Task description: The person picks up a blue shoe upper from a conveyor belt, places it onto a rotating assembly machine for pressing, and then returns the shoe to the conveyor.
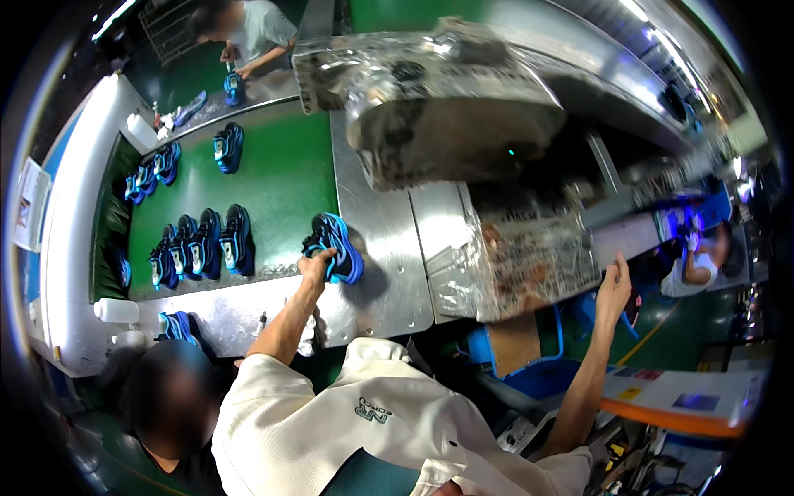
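Shoes in blue and black lie in rows on the green belt [281, 178], and one of them, the blue-and-black shoe [335, 246], sits on the steel surface [389, 273] just past the belt's right edge. The left hand [315, 266] is closed over its near end, fingers curled on the heel, so the step in hand looks like taking this shoe off the line. The right hand [615, 285] is raised with its fingers on the near edge of a wire basket [529, 252] at the surface's right side; whether it grips or only rests I cannot tell. Lifting the shoe calls for a firm hold and a clear path to the right. A co-worker [248, 33] handles another shoe at the belt's far end.
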The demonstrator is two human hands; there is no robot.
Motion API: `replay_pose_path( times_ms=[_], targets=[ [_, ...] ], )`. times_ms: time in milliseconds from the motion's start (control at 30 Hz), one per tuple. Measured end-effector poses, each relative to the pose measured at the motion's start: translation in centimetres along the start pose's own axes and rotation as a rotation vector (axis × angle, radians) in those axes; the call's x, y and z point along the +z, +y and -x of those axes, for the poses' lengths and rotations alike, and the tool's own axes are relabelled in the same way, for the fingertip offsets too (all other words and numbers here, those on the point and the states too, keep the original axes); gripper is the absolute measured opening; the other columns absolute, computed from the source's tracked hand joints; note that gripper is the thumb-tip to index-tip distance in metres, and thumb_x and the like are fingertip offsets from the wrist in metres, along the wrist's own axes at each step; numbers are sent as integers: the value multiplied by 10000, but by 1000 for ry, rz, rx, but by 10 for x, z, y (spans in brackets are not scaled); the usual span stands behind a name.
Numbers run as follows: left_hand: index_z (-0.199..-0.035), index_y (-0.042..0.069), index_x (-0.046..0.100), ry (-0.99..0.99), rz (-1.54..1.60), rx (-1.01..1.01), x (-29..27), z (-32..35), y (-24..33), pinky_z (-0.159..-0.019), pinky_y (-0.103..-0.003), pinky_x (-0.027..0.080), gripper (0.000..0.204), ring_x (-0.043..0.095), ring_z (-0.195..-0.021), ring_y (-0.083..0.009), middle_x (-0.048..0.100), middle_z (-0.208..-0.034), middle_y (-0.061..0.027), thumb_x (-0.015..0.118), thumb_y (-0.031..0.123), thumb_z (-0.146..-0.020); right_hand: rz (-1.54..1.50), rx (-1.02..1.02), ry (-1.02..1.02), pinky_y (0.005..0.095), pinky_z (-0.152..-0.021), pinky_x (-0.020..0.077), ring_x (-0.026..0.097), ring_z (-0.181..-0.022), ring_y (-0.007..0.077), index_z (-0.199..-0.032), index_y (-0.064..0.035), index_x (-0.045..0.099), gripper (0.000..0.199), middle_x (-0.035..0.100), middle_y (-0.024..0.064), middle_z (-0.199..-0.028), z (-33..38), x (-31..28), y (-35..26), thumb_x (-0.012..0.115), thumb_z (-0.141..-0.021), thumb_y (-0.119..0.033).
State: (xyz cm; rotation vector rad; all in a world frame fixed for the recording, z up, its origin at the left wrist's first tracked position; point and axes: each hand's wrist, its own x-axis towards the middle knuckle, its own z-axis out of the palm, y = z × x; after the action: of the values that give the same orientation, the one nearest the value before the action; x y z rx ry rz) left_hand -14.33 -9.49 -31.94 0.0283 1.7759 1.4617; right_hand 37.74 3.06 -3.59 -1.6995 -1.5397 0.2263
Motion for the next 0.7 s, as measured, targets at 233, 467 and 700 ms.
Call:
replay_pose_path(
  times_ms=[233, 467, 700],
  targets=[
    [-695, 16, 631, -16, -28, 148, 38, -186, 66, -546, -298, 477, 196, 587, -604, -149, 623, -692, -40, 798, 101, -637, 521, 31, 10, 510, -797, 433, 548, -956, 499, -1017, 36, 617, 442, 617, 309, -983, -57, 78, 76, 381, -952, -332],
    [-1380, 29, 452, 52, -301, 581, 71, -311, 181, -956, -400, 462, 750, 578, -1142, -378, 596, -1218, -266, 723, 283, -729, 519, -158, 62, 464, -623, 363, 462, -622, 406, -820, 60, 492, 422, 472, 249, -657, -51, 83, 61, 370, -1005, -299],
    [-1340, -7, 487, -500, 395, 455, 94, -208, 16, -874, -343, 491, 485, 601, -1043, -238, 621, -1135, -207, 578, 198, -911, 449, -75, 118, 431, -844, 448, 580, -944, 418, -989, 78, 625, 328, 624, 279, -1063, -39, 91, 59, 439, -968, -191]
  ],
)
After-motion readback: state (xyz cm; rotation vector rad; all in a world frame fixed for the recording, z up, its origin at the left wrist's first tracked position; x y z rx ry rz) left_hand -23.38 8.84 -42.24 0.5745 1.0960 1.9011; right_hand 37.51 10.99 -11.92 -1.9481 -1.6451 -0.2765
